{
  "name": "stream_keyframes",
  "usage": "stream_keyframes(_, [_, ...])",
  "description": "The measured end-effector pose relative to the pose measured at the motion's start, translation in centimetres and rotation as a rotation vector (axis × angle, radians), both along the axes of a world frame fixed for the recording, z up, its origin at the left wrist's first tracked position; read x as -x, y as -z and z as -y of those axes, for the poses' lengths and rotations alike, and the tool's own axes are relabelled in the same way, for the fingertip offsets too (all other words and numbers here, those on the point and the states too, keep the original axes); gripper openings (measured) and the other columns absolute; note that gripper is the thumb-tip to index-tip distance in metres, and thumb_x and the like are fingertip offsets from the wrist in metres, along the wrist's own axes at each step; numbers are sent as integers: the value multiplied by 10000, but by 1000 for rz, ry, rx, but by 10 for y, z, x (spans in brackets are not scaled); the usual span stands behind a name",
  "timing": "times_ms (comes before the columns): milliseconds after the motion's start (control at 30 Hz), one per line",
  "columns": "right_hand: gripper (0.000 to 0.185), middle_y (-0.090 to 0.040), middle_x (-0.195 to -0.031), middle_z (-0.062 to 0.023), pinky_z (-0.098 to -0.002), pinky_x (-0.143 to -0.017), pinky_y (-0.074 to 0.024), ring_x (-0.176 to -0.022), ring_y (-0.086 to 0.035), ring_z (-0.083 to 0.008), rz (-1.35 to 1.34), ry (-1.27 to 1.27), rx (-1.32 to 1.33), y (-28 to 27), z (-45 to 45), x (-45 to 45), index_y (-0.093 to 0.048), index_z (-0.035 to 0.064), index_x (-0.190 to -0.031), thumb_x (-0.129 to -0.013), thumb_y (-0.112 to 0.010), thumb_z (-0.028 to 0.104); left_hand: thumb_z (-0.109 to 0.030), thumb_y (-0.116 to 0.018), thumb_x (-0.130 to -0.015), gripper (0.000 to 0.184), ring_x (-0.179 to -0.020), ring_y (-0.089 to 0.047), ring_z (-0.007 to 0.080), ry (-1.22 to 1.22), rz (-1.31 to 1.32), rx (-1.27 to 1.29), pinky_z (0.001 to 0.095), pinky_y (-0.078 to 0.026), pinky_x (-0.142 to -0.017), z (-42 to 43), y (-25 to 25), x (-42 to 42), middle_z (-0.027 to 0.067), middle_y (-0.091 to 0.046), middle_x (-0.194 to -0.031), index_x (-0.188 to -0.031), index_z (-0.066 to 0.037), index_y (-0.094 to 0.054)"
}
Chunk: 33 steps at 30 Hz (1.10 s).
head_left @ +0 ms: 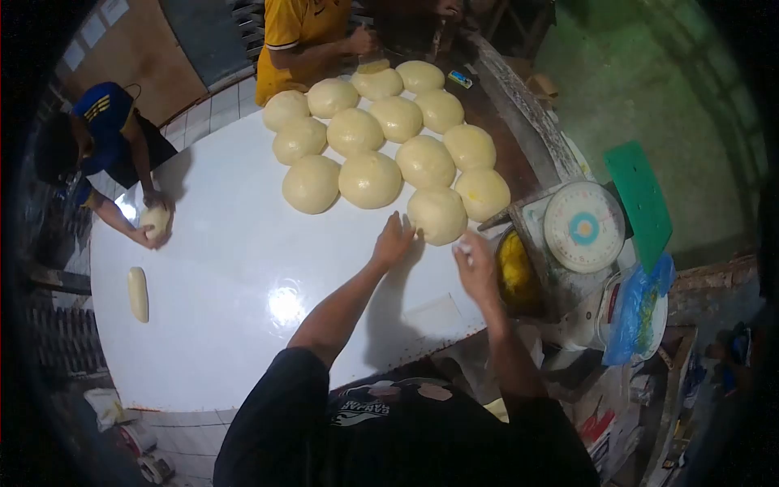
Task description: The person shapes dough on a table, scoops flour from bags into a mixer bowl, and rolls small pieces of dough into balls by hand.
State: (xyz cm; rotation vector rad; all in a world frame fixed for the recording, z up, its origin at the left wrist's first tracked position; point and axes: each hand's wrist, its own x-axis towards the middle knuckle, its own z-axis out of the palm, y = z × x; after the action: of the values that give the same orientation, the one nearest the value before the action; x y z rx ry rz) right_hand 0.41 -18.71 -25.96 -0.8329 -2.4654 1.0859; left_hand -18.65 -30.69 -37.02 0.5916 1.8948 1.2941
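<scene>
A smooth pale dough ball (437,216) sits at the near edge of a group of dough balls on the white tabletop (235,325). My left hand (394,242) is at its left side, fingers stretched out; I cannot tell whether they touch it. Just off its lower right side is my right hand (477,268), slightly blurred, its fingers loosely bent and apart, with a whitish patch by the fingertips. Several more glossy dough balls (370,179) lie close together beyond, some touching.
At right stand a dial scale (584,227), a container of yellow stuff (514,268), a green board (639,203) and a blue plastic bag (641,308). A co-worker (105,138) at left handles dough; a dough roll (138,295) lies nearby. Another person (304,40) holds a brush (373,66) over the far dough.
</scene>
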Motion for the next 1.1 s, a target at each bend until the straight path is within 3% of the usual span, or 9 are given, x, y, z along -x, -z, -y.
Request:
stream_keyframes(167, [474,-556,-1407,-215,-450,-1099,-422,-1321,-513,-385,114,-323,-104,81,110,-41,-535,16,-1387,-967,-635,213,-431,-563,-977,703,-1514,-243,341,448,-884,285,512,-236,-1215,160,47,-46,180,-274,-1630,-1545,-80,-343])
stream_keyframes(333, [441,-508,-1463,-200,-469,-1144,-365,-1385,-446,-376,93,-669,-44,101,203,-18,-547,3,-1369,-983,-605,209,-492,-558,-968,700,-1522,-197,379,386,-790,282,563,-161,-1228,322,36,-84,121,-251,-1650,-1558,-171,-360])
stream_keyframes(433, [495,-510,-1463,-194,-482,-1157,-333,-1395,-428,-373,172,-791,-248,94,222,6,-545,0,-1369,-954,-644,251,-508,-556,-966,713,-1524,-191,384,258,-813,457,570,-159,-1225,376,36,-96,121,-254,-1650,-1561,-171,-353])
stream_keyframes(500, [600,-477,-1476,-234,-500,-1157,-317,-1404,-403,-395,170,-677,-376,101,217,8,-511,10,-1407,-917,-683,312,-509,-554,-967,718,-1529,-176,379,219,-796,475,571,-153,-1225,401,38,-103,118,-238,-1657,-1566,-173,-344])
stream_keyframes(567, [710,-453,-1476,-284,-521,-1154,-310,-1411,-378,-427,213,-286,-489,140,201,-15,-482,13,-1436,-870,-731,363,-512,-545,-973,717,-1539,-163,346,112,-802,520,551,-128,-1238,423,37,-110,93,-219,-1667,-1568,-169,-339])
stream_keyframes(700, [729,-300,-1555,-331,-663,-1118,-283,-1409,-291,-564,523,168,-358,160,181,-60,-469,120,-1487,-881,-688,460,-466,-549,-980,699,-1542,-149,346,39,-751,496,547,-113,-1239,441,38,-117,100,-203,-1671,-1566,-150,-338])
stream_keyframes(833, [663,-236,-1590,-320,-700,-1105,-268,-1400,-259,-609,548,-235,-594,143,194,-62,-483,164,-1486,-916,-637,466,-420,-566,-978,677,-1526,-187,376,-120,-686,524,541,-160,-1233,439,32,-139,148,-245,-1649,-1549,-120,-360])
stream_keyframes(933, [562,-245,-1619,-248,-692,-1120,-253,-1436,-234,-567,245,-907,-551,130,182,-75,-550,170,-1431,-925,-636,397,-344,-614,-966,632,-1453,-324,421,-318,-724,344,483,-280,-1205,452,50,-158,190,-384,-1567,-1499,-64,-423])
stream_keyframes(1100, [615,-177,-1649,-238,-638,-1193,-154,-1501,-134,-505,340,-887,-533,142,72,-152,-553,84,-1410,-863,-676,335,-288,-654,-948,600,-1393,-401,422,-593,-674,593,479,-360,-1151,511,15,-281,218,-449,-1501,-1448,-22,-455])
